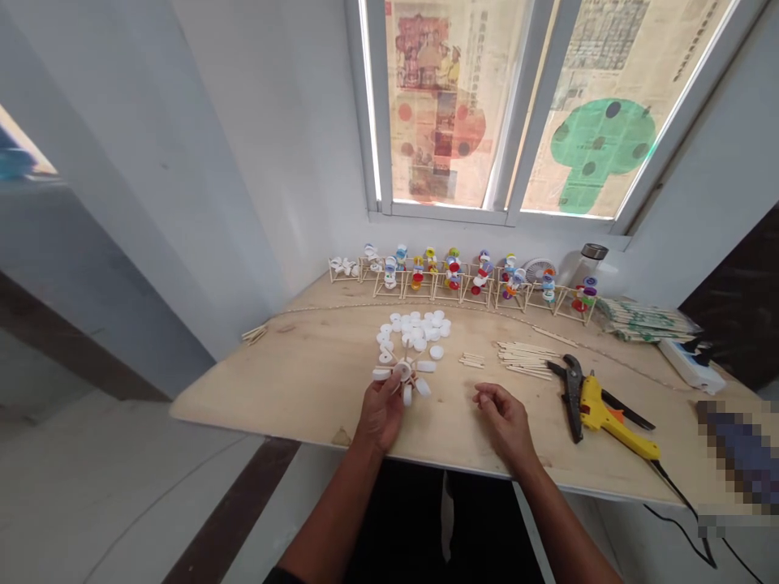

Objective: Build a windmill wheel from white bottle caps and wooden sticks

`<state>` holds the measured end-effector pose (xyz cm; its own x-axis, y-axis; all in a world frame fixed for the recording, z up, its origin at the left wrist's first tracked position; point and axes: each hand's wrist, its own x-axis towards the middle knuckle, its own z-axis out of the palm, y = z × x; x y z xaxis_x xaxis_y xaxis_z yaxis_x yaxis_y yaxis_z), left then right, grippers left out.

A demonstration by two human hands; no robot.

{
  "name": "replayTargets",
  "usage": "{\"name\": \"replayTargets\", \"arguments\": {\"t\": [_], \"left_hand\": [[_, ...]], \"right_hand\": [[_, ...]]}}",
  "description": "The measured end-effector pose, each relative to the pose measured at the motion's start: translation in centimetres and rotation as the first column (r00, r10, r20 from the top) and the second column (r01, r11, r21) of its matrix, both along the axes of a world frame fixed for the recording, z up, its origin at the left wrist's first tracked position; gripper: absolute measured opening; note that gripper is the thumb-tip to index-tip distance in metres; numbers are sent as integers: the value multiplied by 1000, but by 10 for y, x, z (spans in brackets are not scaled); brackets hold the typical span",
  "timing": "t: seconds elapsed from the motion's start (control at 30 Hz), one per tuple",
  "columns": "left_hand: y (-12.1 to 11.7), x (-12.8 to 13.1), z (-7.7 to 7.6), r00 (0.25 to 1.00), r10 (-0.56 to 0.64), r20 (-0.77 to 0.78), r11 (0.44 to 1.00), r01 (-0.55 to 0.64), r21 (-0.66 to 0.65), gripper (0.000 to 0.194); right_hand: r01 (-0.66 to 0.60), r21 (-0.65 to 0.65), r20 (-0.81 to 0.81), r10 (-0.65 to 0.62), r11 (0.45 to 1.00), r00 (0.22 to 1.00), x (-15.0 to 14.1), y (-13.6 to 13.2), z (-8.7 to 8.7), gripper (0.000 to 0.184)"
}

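Note:
My left hand (380, 412) grips a small wheel (403, 373) made of white bottle caps on wooden spokes, held just above the wooden tabletop (316, 381). Behind it lies a heap of loose white caps (417, 326). My right hand (504, 415) rests on the table to the right with its fingers curled inward; nothing shows in them. Short wooden sticks (471, 360) lie just beyond that hand.
A longer stick pile (527, 359), black cutters (570, 393) and a yellow glue gun (612, 418) lie at right. A row of stick-and-cap models (462, 280) lines the back wall under the window. A white power strip (694, 365) sits far right.

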<state>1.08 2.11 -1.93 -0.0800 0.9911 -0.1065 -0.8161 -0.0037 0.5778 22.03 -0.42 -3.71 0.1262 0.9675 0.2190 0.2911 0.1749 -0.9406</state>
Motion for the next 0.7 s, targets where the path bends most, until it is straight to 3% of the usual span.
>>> {"name": "replayTargets", "arguments": {"t": [0.7], "left_hand": [[-1, 1, 1, 998, 21, -57, 1000, -22, -2, 24]], "right_hand": [[2, 30, 3, -2, 1000, 1000, -5, -5, 9, 37]]}}
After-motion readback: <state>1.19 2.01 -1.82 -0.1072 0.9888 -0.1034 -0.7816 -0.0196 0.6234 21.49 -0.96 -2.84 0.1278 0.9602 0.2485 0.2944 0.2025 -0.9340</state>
